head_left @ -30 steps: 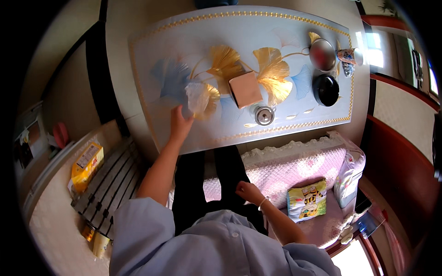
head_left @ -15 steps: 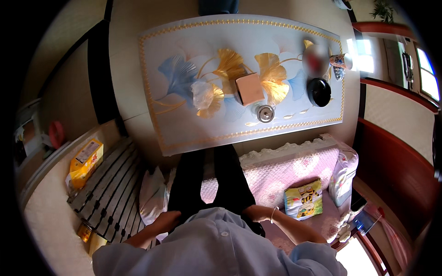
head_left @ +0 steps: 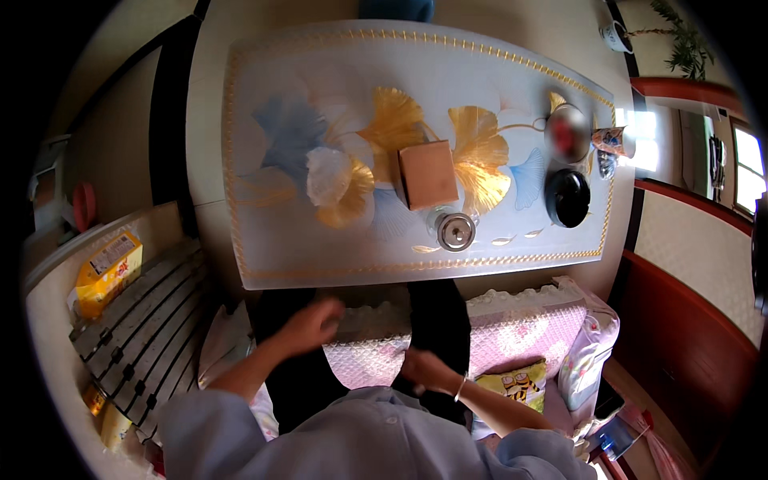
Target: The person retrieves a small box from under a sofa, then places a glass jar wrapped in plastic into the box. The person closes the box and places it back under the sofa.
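Note:
My left hand (head_left: 314,326) is lifted over my left thigh, just short of the table's near edge; its fingers are smeared by motion. Above my right thigh, my right hand (head_left: 426,370) has its fingers curled in, with nothing visible in them. Neither hand touches the table (head_left: 336,260), which has a pale cover with gold and blue leaf patterns. On it stand a brown box (head_left: 430,178) and, nearer to me, a clear jar with a round metal lid (head_left: 456,232). A crumpled clear plastic bag (head_left: 328,178) lies left of the box.
On the table's right side are a black round dish (head_left: 568,198), a blurred bowl (head_left: 566,132) and a patterned cup (head_left: 614,142). A pink quilted sofa (head_left: 524,328) with a yellow cushion (head_left: 520,386) lies below. A yellow package (head_left: 108,272) rests on the slatted wooden seat at left.
Both hands have risen off my thighs; the left moved forward toward the table and the right moved inward. My view has shifted, and the table appears closer.

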A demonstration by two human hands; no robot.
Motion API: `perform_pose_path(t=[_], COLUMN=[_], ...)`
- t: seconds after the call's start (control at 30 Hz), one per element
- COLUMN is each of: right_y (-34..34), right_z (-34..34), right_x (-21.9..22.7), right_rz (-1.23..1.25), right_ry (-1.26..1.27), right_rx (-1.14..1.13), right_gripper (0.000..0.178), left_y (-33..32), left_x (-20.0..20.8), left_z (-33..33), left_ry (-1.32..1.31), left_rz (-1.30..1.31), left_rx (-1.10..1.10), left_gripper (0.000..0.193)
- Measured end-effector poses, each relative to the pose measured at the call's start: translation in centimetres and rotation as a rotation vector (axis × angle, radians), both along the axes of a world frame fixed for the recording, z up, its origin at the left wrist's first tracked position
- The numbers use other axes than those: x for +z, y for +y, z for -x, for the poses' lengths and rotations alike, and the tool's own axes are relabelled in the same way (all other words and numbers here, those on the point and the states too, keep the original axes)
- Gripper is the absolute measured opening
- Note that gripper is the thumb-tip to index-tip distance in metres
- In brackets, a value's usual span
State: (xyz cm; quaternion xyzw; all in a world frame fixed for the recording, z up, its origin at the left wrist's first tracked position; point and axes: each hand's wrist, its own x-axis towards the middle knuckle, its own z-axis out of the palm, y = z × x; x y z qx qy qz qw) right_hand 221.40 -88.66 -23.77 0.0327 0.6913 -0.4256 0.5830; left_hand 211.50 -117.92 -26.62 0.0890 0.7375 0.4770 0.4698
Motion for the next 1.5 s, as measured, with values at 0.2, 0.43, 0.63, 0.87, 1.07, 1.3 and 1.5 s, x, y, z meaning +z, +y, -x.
perform_pose_path(t=[0.2, 0.43, 0.63, 0.87, 1.07, 1.3, 1.5], right_y=[-3.2, -4.9, -4.1, -5.7, -4.5, -3.5, -5.2], right_z=[11.4, 16.2, 11.7, 4.2, 2.2, 5.5, 8.6], right_x=[-8.8, -13.0, -15.6, -14.5, -15.6, -8.3, -7.7], right_rz=[0.057, 0.266, 0.428, 0.352, 0.043, -0.07, -0.174], right_ry=[0.58, 0.472, 0.634, 0.794, 1.252, 1.781, 1.808], right_rx=[-0.943, -1.374, -1.084, -0.713, -0.477, -0.235, 0.005], right_gripper=[0.066, 0.065, 0.067, 0.066, 0.041, 0.03, 0.029], left_y=[11.8, 15.8, 12.6, 6.3, 4.2, 5.4, 4.9], left_x=[-7.7, -8.5, -10.4, -11.9, -15.0, -13.8, -14.3], left_z=[17.5, 19.1, 10.0, -3.4, -5.0, -4.5, -4.8], left_ry=[0.471, 0.28, 0.712, 0.697, 0.89, 0.845, 0.725], left_rz=[-0.246, -0.281, -0.487, -0.433, -0.327, -0.34, -0.436], left_rx=[0.676, 0.658, 0.752, 0.845, 0.856, 0.981, 1.007], left_gripper=[0.038, 0.053, 0.051, 0.053, 0.064, 0.067, 0.064])
